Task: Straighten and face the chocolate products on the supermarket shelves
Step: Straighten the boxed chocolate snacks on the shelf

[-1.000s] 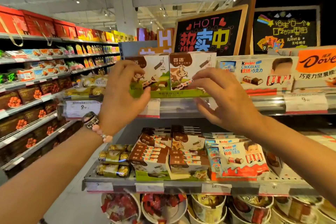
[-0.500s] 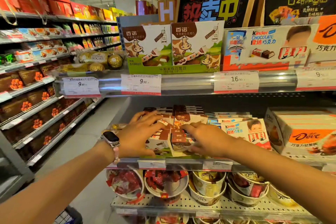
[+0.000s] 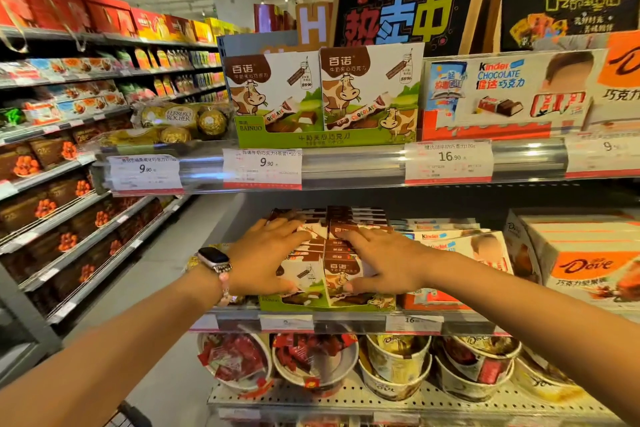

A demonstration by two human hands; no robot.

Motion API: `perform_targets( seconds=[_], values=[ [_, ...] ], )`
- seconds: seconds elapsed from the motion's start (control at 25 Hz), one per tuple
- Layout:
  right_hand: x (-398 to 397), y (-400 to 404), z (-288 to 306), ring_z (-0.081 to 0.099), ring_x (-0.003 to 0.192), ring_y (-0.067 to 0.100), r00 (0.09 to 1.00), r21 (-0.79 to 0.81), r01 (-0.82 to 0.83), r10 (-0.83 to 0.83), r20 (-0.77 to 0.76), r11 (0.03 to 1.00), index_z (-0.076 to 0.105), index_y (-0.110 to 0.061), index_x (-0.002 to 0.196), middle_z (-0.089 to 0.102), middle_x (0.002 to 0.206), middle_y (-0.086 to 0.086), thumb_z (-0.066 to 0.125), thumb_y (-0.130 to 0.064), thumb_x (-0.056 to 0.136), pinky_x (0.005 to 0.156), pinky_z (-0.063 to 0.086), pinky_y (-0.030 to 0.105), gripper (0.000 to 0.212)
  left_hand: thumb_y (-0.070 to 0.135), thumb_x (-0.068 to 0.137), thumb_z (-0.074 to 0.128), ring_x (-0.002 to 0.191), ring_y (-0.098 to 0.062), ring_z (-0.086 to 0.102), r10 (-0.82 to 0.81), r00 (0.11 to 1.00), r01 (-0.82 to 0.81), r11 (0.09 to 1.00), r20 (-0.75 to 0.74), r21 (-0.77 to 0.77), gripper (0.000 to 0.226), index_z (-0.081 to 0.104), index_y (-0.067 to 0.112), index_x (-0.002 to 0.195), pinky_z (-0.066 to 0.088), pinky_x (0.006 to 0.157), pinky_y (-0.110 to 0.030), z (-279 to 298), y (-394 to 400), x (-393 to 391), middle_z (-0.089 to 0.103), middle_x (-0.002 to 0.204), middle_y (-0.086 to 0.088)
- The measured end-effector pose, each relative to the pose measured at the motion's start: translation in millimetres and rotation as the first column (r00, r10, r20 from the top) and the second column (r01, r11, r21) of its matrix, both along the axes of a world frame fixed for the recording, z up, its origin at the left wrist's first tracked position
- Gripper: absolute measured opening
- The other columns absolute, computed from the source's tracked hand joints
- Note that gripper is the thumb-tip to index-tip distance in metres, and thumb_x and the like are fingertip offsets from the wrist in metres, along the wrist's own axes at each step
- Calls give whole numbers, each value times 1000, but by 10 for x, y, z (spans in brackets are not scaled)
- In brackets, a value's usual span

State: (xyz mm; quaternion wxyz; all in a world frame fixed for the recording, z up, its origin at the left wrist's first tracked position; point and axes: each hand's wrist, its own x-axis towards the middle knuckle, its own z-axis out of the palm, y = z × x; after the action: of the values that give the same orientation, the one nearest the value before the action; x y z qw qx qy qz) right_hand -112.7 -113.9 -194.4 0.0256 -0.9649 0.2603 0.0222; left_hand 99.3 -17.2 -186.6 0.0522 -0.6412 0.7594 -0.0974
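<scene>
- Hands on the middle shelf (image 3: 346,317): the left hand (image 3: 266,258) and right hand (image 3: 384,262) both lie on the Bainuo boxes (image 3: 341,274) stacked in a green tray (image 3: 294,305)
- Left hand: fingers straight and spread over the top of the left stack, thumb at the front face of the lowest box; released, flat against the cardboard, clasping nothing
- Right hand: fingers straight over the right stack, thumb low at the front box's face; likewise released and pressing
- A watch (image 3: 214,258) and a bead bracelet (image 3: 225,284) sit on the left wrist
- Front boxes in the tray stand upright and face out, cow print visible; further boxes lie stepped behind them under the fingers
- Just right of the tray, Kinder boxes (image 3: 485,250) lean back in a row; further right, a Dove carton (image 3: 588,263)
- Top shelf (image 3: 346,166): two upright Bainuo display boxes (image 3: 322,94) side by side, facing out, with Ferrero Rocher packs (image 3: 180,121) to their left and a Kinder display (image 3: 502,94) to their right
- Price tags (image 3: 262,168) hang along the top shelf's rail, reading 9.90 and 16.90
- Bottom shelf: paper tubs (image 3: 311,360) of wrapped sweets in a row
- Behind the top shelf, a black sign (image 3: 405,7) reads HOT
</scene>
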Motion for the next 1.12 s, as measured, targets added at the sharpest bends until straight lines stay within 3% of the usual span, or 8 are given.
perform_targets(
  seconds=[0.08,0.24,0.36,0.48,0.56,0.76,0.96,1.12],
  values=[
    [31,26,45,40,129,23,995,14,4,-6,99,1000,20,-21,146,36,146,5,34,-62,89,105,35,38,71,52,76,65,143,-18,8,30,998,-31,999,-63,-17,87,21,23,144,8,118,-37,-72,6,5,9,156,1],
    [191,-84,114,57,107,20,904,116,18,-66,423,993,56,-15,121,62,117,4,41,-31,98,86,45,30,32,51,71,68,140,-17,15,27,994,-33,998,-103,-58,79,32,23,135,12,117,-41,-113,9,-13,19,152,1],
    [344,-150,142,57,104,19,918,122,51,-94,386,991,63,-15,111,63,113,3,51,-28,93,84,47,31,25,59,69,64,133,-18,26,30,998,-25,996,54,-82,79,34,23,133,14,113,-45,-14,20,-41,29,144,2],
    [492,-175,181,56,103,18,934,178,99,-153,323,979,63,-15,109,58,112,2,57,-34,90,77,44,28,28,65,65,65,121,-20,36,23,993,-19,999,119,-41,81,39,23,128,28,101,-38,103,-32,-76,38,132,1],
    [548,-186,207,56,101,20,938,255,138,-209,277,957,62,-14,106,59,109,4,58,-35,89,79,46,31,27,66,63,67,119,-22,38,16,992,-17,1000,125,4,82,39,24,128,33,97,-37,151,-56,-78,39,131,-2],
    [528,-177,182,60,86,20,916,404,117,-256,310,907,64,-6,98,63,90,6,63,-32,86,77,49,33,28,69,68,60,124,-24,34,-15,991,15,1000,135,1,80,43,21,130,29,103,-36,138,-12,8,38,136,-6],
    [512,-135,130,65,87,20,869,506,84,-311,384,859,56,-15,111,67,95,7,68,-31,81,77,53,35,36,70,59,67,106,-31,49,-93,992,102,988,88,-112,80,56,12,111,44,90,-41,45,27,105,52,116,-13],
    [549,-68,120,65,92,20,892,403,15,-195,408,915,54,-15,121,68,100,9,66,-31,83,81,54,39,42,79,56,55,98,-20,44,-69,995,81,978,72,-192,76,52,18,102,52,77,-36,11,64,142,54,104,-8]
  ],
)
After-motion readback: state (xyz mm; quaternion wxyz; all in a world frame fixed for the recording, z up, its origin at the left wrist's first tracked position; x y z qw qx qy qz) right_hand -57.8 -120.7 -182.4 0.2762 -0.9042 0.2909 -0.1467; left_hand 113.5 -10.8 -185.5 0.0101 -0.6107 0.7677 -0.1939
